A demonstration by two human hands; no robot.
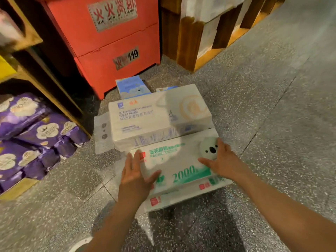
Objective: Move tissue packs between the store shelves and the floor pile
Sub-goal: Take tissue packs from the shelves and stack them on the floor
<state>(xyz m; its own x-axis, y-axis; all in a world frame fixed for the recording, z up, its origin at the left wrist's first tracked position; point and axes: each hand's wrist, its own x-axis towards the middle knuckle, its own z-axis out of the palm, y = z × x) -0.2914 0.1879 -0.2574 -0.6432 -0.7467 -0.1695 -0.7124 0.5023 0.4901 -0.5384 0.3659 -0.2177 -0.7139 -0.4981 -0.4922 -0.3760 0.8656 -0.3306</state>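
On the near floor pile (158,115), left hand (135,177) and right hand (221,160) press flat-fingered against the green pack (180,168), whose slick wrap may slip.

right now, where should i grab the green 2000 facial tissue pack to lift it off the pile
Take the green facial tissue pack by its two short ends, coming in from left and right. It lies flat on a second pack and looks too broad for one hand; the left hand and right hand rest there.
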